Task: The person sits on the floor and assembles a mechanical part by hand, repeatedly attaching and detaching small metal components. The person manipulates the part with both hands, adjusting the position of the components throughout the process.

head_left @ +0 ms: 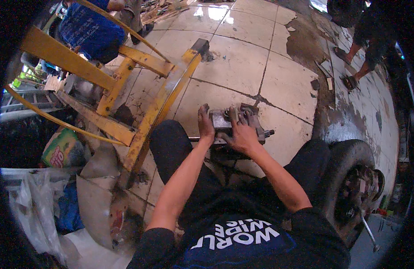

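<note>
A grey rectangular metal block (220, 121) sits low in front of me, between my knees. My left hand (206, 125) lies along its left side, fingers stretched away from me and pressed to it. From the right, my right hand (242, 133) reaches over the block, its fingers bent on small round parts at the top and its thumb toward the near edge. A dark stub (269, 133) sticks out on the block's right. A thin rod shows left of my left wrist. What supports the block is mostly hidden by my hands and legs.
A yellow metal frame (146, 121) stands at the left. Near my right knee is a tire (350, 179) with a long metal handle at its hub. Cardboard (97, 197) and clear plastic (34, 215) lie lower left. Other people are at the far left and far right. The tiled floor is broken at right.
</note>
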`<state>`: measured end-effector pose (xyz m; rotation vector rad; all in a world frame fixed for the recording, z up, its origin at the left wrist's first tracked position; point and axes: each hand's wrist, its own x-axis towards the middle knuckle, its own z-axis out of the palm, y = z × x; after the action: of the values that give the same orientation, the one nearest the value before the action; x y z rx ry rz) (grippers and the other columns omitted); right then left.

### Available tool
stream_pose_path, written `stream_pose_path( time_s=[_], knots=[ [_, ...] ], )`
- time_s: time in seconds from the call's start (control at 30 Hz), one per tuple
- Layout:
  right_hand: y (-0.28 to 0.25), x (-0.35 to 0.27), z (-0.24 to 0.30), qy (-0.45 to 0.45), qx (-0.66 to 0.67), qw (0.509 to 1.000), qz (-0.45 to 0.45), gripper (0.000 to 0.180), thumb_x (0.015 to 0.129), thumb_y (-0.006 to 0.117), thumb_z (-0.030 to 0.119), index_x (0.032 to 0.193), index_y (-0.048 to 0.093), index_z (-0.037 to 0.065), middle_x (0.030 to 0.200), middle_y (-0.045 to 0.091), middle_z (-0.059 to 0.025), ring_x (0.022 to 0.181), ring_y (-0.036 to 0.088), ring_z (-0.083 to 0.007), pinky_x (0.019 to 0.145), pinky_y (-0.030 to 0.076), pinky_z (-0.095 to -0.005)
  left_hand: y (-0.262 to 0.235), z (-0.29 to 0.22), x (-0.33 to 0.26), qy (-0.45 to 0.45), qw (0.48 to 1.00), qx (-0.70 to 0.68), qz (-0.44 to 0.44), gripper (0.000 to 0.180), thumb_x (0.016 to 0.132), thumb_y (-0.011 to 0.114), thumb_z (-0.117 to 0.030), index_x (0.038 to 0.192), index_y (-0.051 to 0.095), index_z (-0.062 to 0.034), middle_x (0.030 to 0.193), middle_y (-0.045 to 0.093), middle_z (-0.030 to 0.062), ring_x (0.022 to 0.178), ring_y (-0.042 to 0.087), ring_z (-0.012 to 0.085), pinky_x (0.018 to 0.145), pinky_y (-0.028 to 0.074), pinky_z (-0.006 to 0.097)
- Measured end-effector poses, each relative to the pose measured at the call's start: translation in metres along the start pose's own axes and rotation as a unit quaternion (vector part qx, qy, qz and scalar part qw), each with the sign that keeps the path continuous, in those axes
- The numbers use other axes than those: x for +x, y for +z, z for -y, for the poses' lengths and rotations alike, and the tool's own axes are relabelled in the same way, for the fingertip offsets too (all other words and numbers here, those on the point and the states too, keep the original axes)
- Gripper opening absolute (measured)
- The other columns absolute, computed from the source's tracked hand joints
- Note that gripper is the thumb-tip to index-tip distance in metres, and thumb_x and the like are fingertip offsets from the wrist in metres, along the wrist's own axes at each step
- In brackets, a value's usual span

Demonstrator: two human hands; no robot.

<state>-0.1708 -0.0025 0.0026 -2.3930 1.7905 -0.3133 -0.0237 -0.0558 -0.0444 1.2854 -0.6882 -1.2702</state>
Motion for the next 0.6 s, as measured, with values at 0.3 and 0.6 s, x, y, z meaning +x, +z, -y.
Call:
stream_pose_path(
  time_s=[0.3,0.6],
  knots=[
    [-0.026,-0.005,0.001,-0.078,-0.105,0.990,0.049,0.109,0.085,0.049,0.066,0.150,-0.004,-0.003,0.145,0.038,-0.0284,0.135,0.038,-0.0369,0.117,0.013,-0.0489,-0.008,-0.009,-0.005,0.123,0.959,0.257,0.000,0.063,0.101,0.028,-0.051,0.126,0.051,0.0025,0.124,0.055,0.0257,0.117,0.051,0.0407,0.099,0.038,0.043],
    [-0.018,-0.018,-0.010,-0.034,-0.016,0.994,0.099,0.114,0.081,0.052,0.069,0.147,0.004,-0.011,0.145,0.036,-0.0286,0.137,0.033,-0.0426,0.117,0.012,-0.0477,-0.019,0.010,0.001,0.183,0.918,0.352,-0.027,0.063,0.101,0.027,-0.049,0.125,0.051,0.0039,0.123,0.056,0.0249,0.117,0.051,0.0404,0.100,0.037,0.044]
  ],
)
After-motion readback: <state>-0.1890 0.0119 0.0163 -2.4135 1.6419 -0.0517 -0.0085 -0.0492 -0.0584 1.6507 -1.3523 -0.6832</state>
